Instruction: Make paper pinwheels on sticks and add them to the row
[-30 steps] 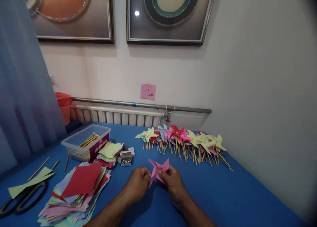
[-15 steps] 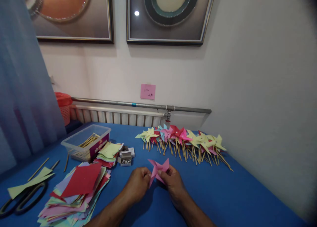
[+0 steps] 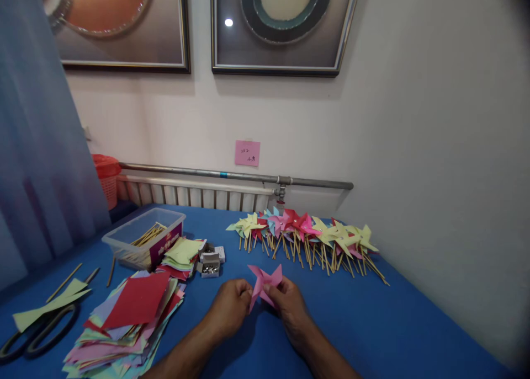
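both hands pinch a pink paper pinwheel (image 3: 265, 282) just above the blue table (image 3: 372, 324): left hand (image 3: 229, 307) fingers closed on its left edge, right hand (image 3: 290, 304) clamped on its right, finished pinwheels (image 3: 306, 235) lying beyond.

The lower part of the pink paper pinwheel (image 3: 265, 284) is hidden behind the fingers of both hands. The scissors (image 3: 37, 332) are cut off by the left edge. The writing on the pink note (image 3: 247, 153) is too small to be read.
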Demonstrator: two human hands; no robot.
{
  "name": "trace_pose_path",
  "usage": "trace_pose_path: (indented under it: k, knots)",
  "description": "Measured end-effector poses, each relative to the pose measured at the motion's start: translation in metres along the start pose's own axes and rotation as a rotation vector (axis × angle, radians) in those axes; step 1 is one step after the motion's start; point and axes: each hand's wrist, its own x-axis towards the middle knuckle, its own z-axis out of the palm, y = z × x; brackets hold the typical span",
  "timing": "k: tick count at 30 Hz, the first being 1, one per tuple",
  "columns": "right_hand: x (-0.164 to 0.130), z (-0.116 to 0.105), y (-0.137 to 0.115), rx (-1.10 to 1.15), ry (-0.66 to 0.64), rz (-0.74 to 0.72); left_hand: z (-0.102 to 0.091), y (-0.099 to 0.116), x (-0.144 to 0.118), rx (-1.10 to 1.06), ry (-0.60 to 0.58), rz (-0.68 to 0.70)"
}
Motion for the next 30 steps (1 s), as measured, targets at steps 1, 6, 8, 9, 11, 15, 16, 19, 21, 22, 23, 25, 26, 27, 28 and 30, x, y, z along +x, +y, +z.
trace_pose_path:
  k: [1,6,8,9,11,15,16,19,21,22,23,25,26,27,28,30]
  knots:
    - [-0.0001,-0.0001,-0.0002,0.001,0.000,0.008,-0.0001,-0.0002,0.0002,0.000,0.000,0.000]
    - [-0.0004,-0.0003,-0.0011,0.005,0.002,0.009,0.0006,-0.0013,0.0005,0.004,0.003,-0.008]
    - [-0.0009,-0.0002,-0.0017,0.005,-0.006,0.007,0.0009,-0.0018,0.0006,-0.007,-0.005,-0.016]
    - [-0.0011,-0.0001,-0.0021,0.006,-0.008,0.008,0.0010,-0.0020,0.0006,-0.009,-0.008,-0.019]
    - [-0.0018,0.0002,-0.0029,0.011,-0.007,0.013,0.0011,-0.0020,0.0006,-0.003,-0.008,-0.018]
    - [-0.0029,0.0004,-0.0046,-0.009,0.012,0.019,0.0009,-0.0021,0.0008,-0.001,-0.003,-0.008]
    - [-0.0031,0.0004,-0.0050,-0.018,0.006,0.019,0.0009,-0.0024,0.0009,-0.004,-0.002,-0.006]
    - [-0.0033,0.0004,-0.0059,-0.014,-0.014,0.017,0.0013,-0.0038,0.0009,-0.005,0.005,0.008]
    - [-0.0035,0.0006,-0.0066,-0.001,-0.013,0.018,0.0017,-0.0045,0.0007,0.000,0.007,0.009]
    - [-0.0038,0.0007,-0.0071,-0.003,-0.011,0.019,0.0019,-0.0045,0.0005,0.002,0.009,0.008]
    - [-0.0042,0.0008,-0.0076,-0.012,-0.012,0.021,0.0021,-0.0042,0.0001,0.001,0.010,0.008]
    - [-0.0049,0.0006,-0.0085,-0.032,-0.021,0.022,0.0023,-0.0028,-0.0007,-0.003,0.010,0.012]
    - [-0.0049,0.0002,-0.0086,-0.041,-0.023,0.024,0.0024,-0.0018,-0.0011,-0.005,0.012,0.013]
    - [-0.0044,-0.0002,-0.0081,-0.047,-0.023,0.023,0.0024,-0.0007,-0.0015,-0.009,0.016,0.012]
    - [-0.0034,-0.0008,-0.0071,-0.051,-0.021,0.021,0.0023,0.0004,-0.0018,-0.012,0.022,0.009]
    - [0.0001,-0.0022,-0.0037,-0.067,-0.009,0.018,0.0018,0.0023,-0.0021,-0.017,0.037,0.005]
